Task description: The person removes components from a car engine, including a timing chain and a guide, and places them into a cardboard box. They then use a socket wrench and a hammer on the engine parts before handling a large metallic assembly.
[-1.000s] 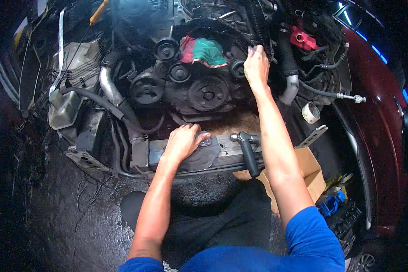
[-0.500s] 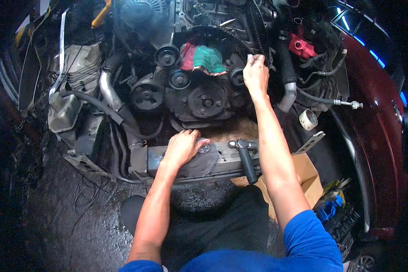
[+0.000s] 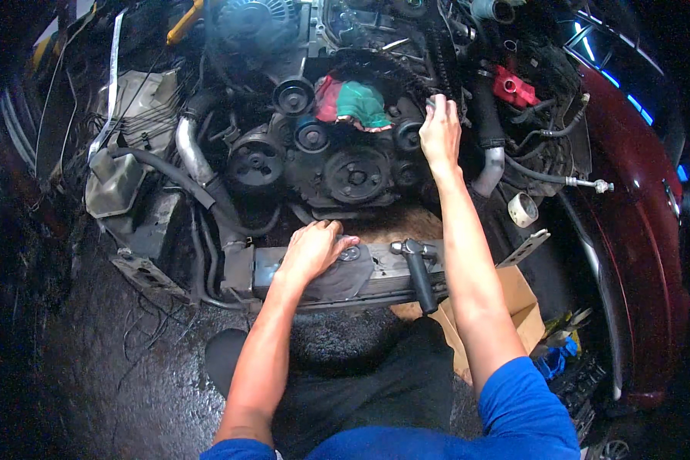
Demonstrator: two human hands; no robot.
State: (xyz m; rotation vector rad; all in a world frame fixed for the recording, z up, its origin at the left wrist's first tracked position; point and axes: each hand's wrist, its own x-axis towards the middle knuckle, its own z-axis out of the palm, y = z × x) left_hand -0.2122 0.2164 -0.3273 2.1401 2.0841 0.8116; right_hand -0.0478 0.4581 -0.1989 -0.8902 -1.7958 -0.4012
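My left hand [image 3: 312, 251] rests on the dark flat cover [image 3: 349, 280] on top of the radiator [image 3: 387, 264]. Its thumb points right, apart from the fingers, which bend over the far edge. My right hand [image 3: 441, 138] is raised at the right side of the engine's front, with its fingertips pinched together. Whatever they hold is too small or hidden to make out. A chain [image 3: 442, 65] runs just behind those fingertips. Left of this hand are a black pulley [image 3: 409, 136] and a red and green cloth [image 3: 360, 106] tucked into the engine front. The large crank pulley [image 3: 356, 176] sits below the cloth.
A black-handled tool [image 3: 420, 282] lies across the radiator near my right forearm. Metal pipes with black hoses [image 3: 188, 149] flank the engine. A roll of tape [image 3: 523, 208] and an open cardboard box [image 3: 520, 305] are at the right, beside a dark red fender [image 3: 636, 207].
My right hand has shifted slightly right, its fingertips still together at the engine's right side. The whole view has moved a little. My left hand stays on the cover.
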